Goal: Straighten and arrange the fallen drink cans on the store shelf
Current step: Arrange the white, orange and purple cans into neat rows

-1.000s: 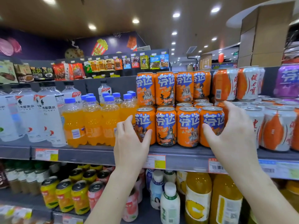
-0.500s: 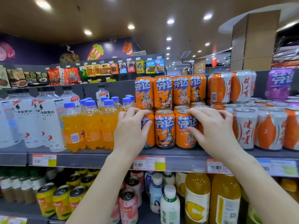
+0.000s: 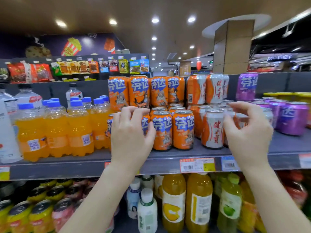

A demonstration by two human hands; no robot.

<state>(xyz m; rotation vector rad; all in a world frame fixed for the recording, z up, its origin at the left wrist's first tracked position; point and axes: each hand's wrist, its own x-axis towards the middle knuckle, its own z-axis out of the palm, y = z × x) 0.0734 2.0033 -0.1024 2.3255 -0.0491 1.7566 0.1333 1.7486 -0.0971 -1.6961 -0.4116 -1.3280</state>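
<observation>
The grey shelf (image 3: 168, 154) spans the whole view. The lower shelf (image 3: 50, 172) sits under it at six o'clock, stocked with juice bottles (image 3: 199, 199) and yellow cans (image 3: 40, 214).

On the grey shelf, toward nine o'clock, stand clear water bottles (image 3: 28, 100). Next to them are orange soda bottles (image 3: 55, 132) with blue caps. The orange cans (image 3: 183, 129) fill the middle in two tiers. One tier stands on the shelf board, and a second is stacked on its lids at twelve o'clock. Just beside them at three o'clock are the white-and-orange cans (image 3: 212, 128), also in two tiers. Further toward three o'clock are the purple cans (image 3: 292, 117). Every can that shows on this shelf is upright.

The right hand (image 3: 249, 133) is raised in front of the white-and-orange cans, fingers bent and spread apart. It is blurred, and its thumb lies close to the front can. I cannot tell whether it touches or holds anything.

The left hand (image 3: 131, 137) is at the nine o'clock end of the lower orange tier. Its fingers curl over the top of the end can (image 3: 145, 122) and its thumb presses the can's side at three o'clock. That can stands on the shelf board, mostly hidden behind the hand.

Price tags (image 3: 196, 164) line the front lip of the grey shelf.
</observation>
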